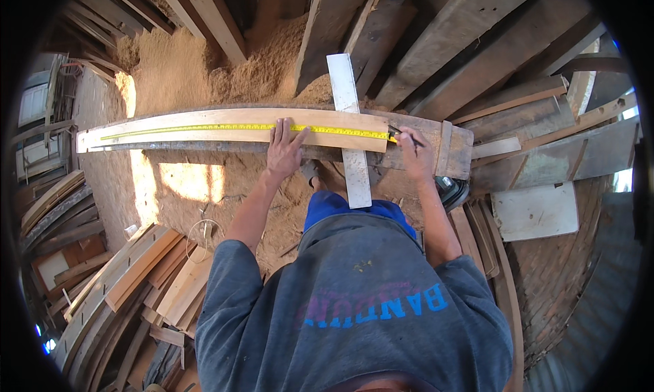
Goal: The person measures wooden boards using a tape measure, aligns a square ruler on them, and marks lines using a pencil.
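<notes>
Place: a wood workshop with a floor (204,208) of packed earth and sawdust, sunlit in patches, and a sawdust heap (225,65) piled behind the work.
Surroundings: dark planks (477,44) lean and lie stacked at the upper right; pale curved strips (129,276) are stacked at the lower left; a brick wall (558,290) curves along the lower right.
Surface: a long pale board (204,126) lies crosswise in front of the person, resting on darker wood beneath.
Tape: a yellow tape measure (225,128) runs flat along the board from near its left end to the right hand.
Square: a grey metal ruler (349,126) lies across the board at a right angle, between the two hands.
Left hand: the left hand (285,147) presses palm down on the board, fingers spread wide, fingertips on the tape.
Right hand: the right hand (414,157) rests at the board's right end, fingers closed narrowly around a dark pencil (402,134); its tip seems to touch the tape's end, though the view is too small to be sure.
Person: grey shirt and blue shorts, bent over the board.
</notes>
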The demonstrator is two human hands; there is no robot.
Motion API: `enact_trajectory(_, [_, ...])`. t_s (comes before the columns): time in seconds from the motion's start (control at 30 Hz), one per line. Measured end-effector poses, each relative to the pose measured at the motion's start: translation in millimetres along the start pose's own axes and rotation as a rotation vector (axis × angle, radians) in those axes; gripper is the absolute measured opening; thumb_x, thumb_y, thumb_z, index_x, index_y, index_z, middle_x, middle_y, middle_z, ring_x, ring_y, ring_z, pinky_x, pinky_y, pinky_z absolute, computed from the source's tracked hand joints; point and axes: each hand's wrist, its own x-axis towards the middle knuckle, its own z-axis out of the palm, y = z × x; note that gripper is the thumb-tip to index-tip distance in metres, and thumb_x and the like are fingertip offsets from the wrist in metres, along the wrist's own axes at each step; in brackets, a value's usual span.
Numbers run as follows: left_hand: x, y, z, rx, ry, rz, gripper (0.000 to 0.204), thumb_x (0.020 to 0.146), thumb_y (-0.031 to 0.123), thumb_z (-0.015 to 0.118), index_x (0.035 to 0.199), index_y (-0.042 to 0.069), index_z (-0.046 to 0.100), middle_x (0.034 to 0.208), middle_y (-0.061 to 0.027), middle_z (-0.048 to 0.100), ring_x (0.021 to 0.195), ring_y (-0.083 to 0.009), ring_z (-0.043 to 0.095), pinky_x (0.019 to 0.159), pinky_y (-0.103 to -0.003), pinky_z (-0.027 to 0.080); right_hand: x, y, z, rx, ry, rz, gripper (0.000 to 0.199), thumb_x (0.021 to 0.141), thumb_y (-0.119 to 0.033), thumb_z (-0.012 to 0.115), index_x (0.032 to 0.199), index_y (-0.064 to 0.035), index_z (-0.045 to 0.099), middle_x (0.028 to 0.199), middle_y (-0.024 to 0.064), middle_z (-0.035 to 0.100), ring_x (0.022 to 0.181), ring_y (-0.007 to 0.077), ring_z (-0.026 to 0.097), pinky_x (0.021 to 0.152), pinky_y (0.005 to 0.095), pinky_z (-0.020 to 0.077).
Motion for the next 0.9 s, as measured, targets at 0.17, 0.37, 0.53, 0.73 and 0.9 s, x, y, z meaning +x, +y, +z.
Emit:
enact_trajectory(0.17, [-1,-2,4,-0.004,0.029,-0.022,0.070,0.080,0.012,0.069,0.146,0.027,0.049,0.152,-0.0309,0.032,0.142,-0.0510,0.029,0.116,-0.058,0.026,-8,0,13,-0.162,-0.058,0.024,0.014,0.090,-0.014,0.065,0.089,-0.0023,0.058,0.075,0.0020,0.059,0.068,0.0139,0.053,0.066,0.0311,0.0463])
enact_trajectory(0.37, [3,-2,6,0.028,0.033,-0.026,0.068,0.080,0.012,0.069,0.143,0.028,0.052,0.150,-0.0302,0.036,0.140,-0.0503,0.033,0.115,-0.058,0.028,-7,28,29,-0.270,-0.064,-0.135,0.009,0.090,-0.011,0.059,0.090,-0.0024,0.057,0.073,0.0071,0.059,0.066,0.0200,0.056,0.065,0.0329,0.0465])
enact_trajectory(0.53, [0,-4,5,0.026,0.028,-0.030,0.066,0.080,0.010,0.069,0.142,0.028,0.052,0.149,-0.0312,0.037,0.139,-0.0509,0.034,0.114,-0.058,0.029,-6,31,35,-0.128,-0.136,-0.055,0.015,0.091,-0.011,0.060,0.099,0.0006,0.065,0.081,0.0110,0.067,0.072,0.0181,0.063,0.069,0.0313,0.0502])
enact_trajectory(0.73, [2,-3,7,0.052,0.019,-0.034,0.067,0.081,0.013,0.070,0.143,0.030,0.052,0.150,-0.0289,0.037,0.139,-0.0491,0.034,0.114,-0.059,0.029,-1,36,36,-0.262,-0.142,-0.018,0.016,0.088,-0.015,0.065,0.095,0.0001,0.064,0.082,0.0124,0.069,0.070,0.0184,0.065,0.066,0.0325,0.0509])
enact_trajectory(0.9, [3,-4,9,0.054,0.018,-0.028,0.066,0.082,0.013,0.070,0.143,0.030,0.052,0.150,-0.0288,0.037,0.140,-0.0491,0.034,0.114,-0.059,0.029,1,46,37,-0.285,-0.141,-0.052,0.017,0.087,-0.016,0.067,0.093,-0.0009,0.064,0.079,0.0155,0.068,0.070,0.0228,0.067,0.065,0.0347,0.0519])
